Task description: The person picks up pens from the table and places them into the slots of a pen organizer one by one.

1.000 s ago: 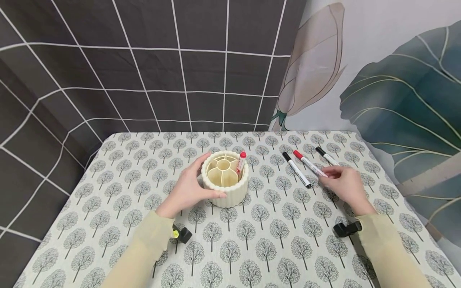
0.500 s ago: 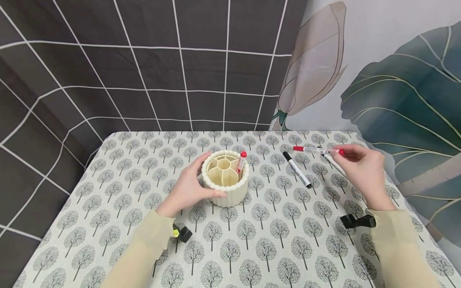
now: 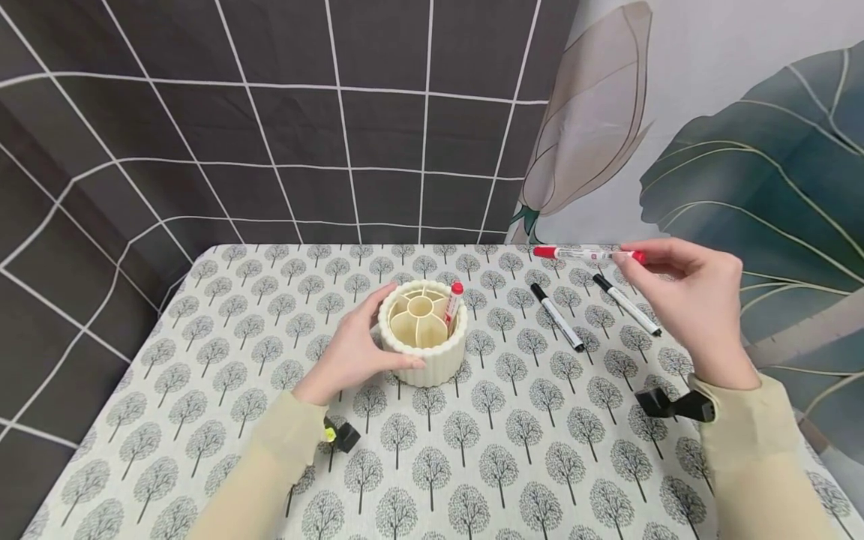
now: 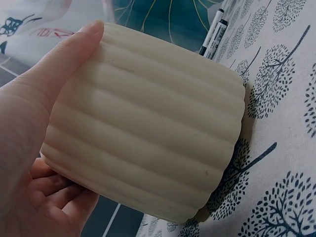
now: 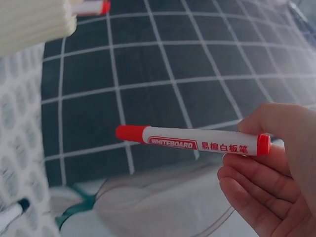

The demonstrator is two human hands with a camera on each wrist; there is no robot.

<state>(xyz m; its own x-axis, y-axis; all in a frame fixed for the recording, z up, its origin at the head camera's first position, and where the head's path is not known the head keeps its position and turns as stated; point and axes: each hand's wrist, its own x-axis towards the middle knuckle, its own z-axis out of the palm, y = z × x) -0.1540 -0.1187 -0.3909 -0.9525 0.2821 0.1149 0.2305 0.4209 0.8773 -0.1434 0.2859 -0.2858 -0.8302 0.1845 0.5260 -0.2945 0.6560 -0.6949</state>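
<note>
A cream, ribbed pen holder (image 3: pixel 425 366) with a scalloped rim and several compartments stands on the table. My left hand (image 3: pixel 354 349) grips its side, thumb across the front and fingers behind; the left wrist view shows the ribbed wall (image 4: pixel 148 123) between them. One red-capped marker (image 3: pixel 453 306) leans in a right-hand compartment. Up at the right, my right hand (image 3: pixel 702 300) pinches a red whiteboard marker (image 5: pixel 197 139) by its tail end, between thumb and fingers. That marker lies level in the air, its red cap pointing left toward the holder's side.
Two black-capped markers, one nearer the holder (image 3: pixel 557 319) and one farther right (image 3: pixel 628 304), lie slanted on the tree-print tablecloth (image 3: pixel 499 465). Behind the table hang a dark grid-patterned cloth (image 3: pixel 270 127) and a leaf-and-flower curtain (image 3: pixel 763 172). Each wrist wears a small black camera.
My right hand has picked the red marker up from between the two black ones, then lifted it upward and turned it level. My left hand has stayed on the pen holder.
</note>
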